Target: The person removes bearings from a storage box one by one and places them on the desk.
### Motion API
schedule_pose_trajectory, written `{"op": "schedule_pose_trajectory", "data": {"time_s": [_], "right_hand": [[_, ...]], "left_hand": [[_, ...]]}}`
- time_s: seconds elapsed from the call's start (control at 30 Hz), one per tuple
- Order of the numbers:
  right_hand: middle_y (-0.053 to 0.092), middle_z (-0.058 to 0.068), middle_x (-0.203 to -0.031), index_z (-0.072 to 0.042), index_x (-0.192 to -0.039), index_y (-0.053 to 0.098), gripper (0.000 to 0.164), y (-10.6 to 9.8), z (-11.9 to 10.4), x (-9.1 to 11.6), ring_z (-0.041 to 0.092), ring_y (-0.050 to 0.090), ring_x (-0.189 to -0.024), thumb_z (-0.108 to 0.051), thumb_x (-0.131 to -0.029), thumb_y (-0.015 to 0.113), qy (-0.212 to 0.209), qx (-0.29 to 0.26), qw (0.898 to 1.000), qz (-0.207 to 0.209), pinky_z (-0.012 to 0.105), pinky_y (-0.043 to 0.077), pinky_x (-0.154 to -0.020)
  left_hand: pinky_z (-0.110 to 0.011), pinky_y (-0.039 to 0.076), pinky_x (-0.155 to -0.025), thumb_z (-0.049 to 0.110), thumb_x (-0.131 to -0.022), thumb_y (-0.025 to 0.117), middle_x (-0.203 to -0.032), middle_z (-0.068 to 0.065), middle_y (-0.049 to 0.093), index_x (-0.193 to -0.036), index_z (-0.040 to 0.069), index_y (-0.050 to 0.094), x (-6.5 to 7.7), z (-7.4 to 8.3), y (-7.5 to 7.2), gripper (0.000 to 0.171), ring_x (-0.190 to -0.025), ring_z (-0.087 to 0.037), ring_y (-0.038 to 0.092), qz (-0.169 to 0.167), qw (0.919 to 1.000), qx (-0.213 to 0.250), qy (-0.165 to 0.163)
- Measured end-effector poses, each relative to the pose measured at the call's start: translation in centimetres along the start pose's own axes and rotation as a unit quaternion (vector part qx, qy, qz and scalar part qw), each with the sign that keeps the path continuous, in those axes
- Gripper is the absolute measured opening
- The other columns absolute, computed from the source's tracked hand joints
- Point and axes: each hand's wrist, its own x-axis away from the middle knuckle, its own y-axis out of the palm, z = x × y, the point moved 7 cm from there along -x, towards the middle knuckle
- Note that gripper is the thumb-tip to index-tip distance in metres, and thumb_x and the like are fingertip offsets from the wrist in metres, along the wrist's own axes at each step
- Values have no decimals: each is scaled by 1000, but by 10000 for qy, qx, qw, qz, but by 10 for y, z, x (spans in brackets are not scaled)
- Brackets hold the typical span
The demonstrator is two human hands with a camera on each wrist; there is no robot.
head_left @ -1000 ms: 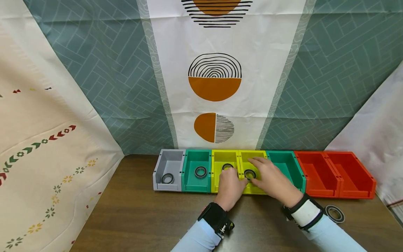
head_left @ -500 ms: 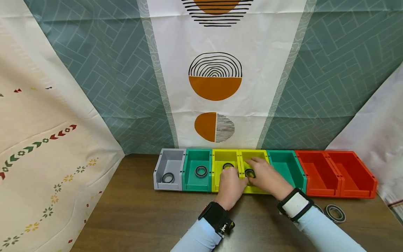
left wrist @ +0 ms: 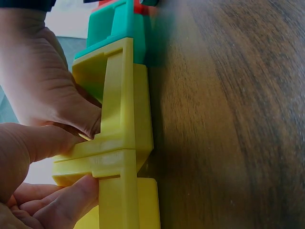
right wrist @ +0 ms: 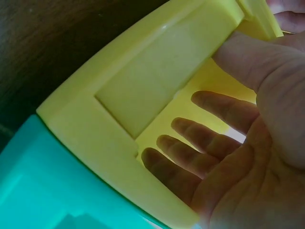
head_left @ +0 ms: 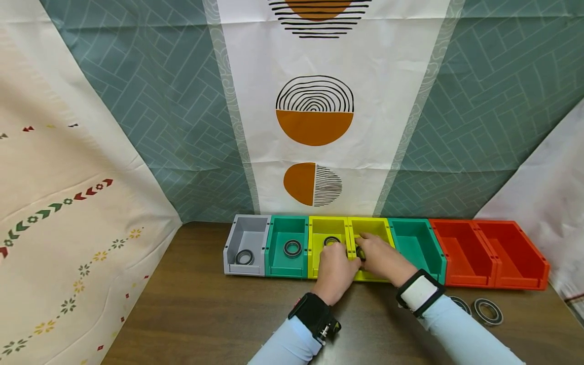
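On the brown desk [head_left: 196, 309], the right yellow bin [head_left: 376, 226] is standing in a row of seven bins. The left hand [head_left: 336, 274] is at the left side of this bin. Its grip is clamped on the left wall of the bin together with the adjoining wall of the left yellow bin [head_left: 327, 227], the thumb [left wrist: 52, 140] being on one face and the fingers on the other. The right hand [head_left: 388, 261] reaches into the right yellow bin. Its grip is apart, with the fingers spread; if they touch the dark ring [head_left: 360, 249], I cannot tell. This ring is inside the right yellow bin, close to its left wall, partly hidden.

To the left of the right yellow bin, the left yellow bin contains a second ring [head_left: 331, 238]; further left come a green bin [head_left: 289, 228] and a grey bin [head_left: 253, 228], with one ring in each. To its right follow another green bin [head_left: 412, 235] and two red bins [head_left: 515, 243]. In front of it and well to the right, a larger-looking ring [head_left: 478, 310] lies on the desk, beside one partly covered by the right sleeve [head_left: 470, 337].
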Motion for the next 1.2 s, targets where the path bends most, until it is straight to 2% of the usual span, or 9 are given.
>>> {"op": "schedule_pose_trajectory", "data": {"time_s": [0.13, 0.27, 0.37, 0.53, 0.83, 1.2], "right_hand": [[51, 22, -131, -3, -121, 59, 50, 1, 0, -1, 35, 52, -117, -18, -77, 76, -50, -48, 10000, 3, 49, 45, -95], [58, 16, -122, -5, -115, 62, 42, 3, -1, -4, 27, 57, -104, -15, -76, 76, -70, -139, 9999, 8, 44, 48, -89], [62, 11, -111, -7, -110, 63, 38, 6, 1, -6, 21, 56, -90, -15, -76, 76, 89, -215, 9997, -114, 40, 48, -85], [64, 4, -89, -10, -98, 65, 28, 10, 4, -9, 18, 50, -75, -16, -73, 78, 255, -261, 9990, -250, 34, 46, -74], [64, 1, -82, -11, -91, 68, 23, 8, 5, -8, 16, 50, -69, -15, -71, 79, 216, -297, 9993, -47, 31, 46, -68], [62, 1, -72, -10, -81, 68, 12, 7, 1, -5, 15, 49, -64, -11, -73, 77, 42, 70, 9993, 377, 30, 45, -65]], "left_hand": [[-19, 41, -47, 31, -75, 77, -74, -2, 62, -83, 5, 68, 0, 0, 0, 28, -58, -7, 52, 27, 10000, -3, 48], [-20, 39, -45, 30, -75, 77, -70, 0, 59, -79, 6, 67, 0, 0, 0, 26, -56, -6, 51, 79, 9999, -1, 132], [-20, 38, -43, 29, -75, 77, -67, 0, 57, -78, 6, 66, 0, 0, 0, 25, -53, -7, 50, 64, 9999, 91, 128], [-19, 39, -44, 27, -76, 76, -67, 1, 55, -82, 6, 66, 1, -1, 2, 24, -52, -8, 50, -48, 9997, 235, 11], [-19, 39, -42, 28, -75, 77, -66, 1, 55, -81, 6, 67, 1, -1, 1, 25, -51, -7, 49, -27, 9997, 225, -23], [-21, 37, -42, 29, -74, 78, -67, 1, 55, -80, 6, 67, 1, -2, 0, 26, -52, -8, 48, 74, 9999, 150, 43]]}}
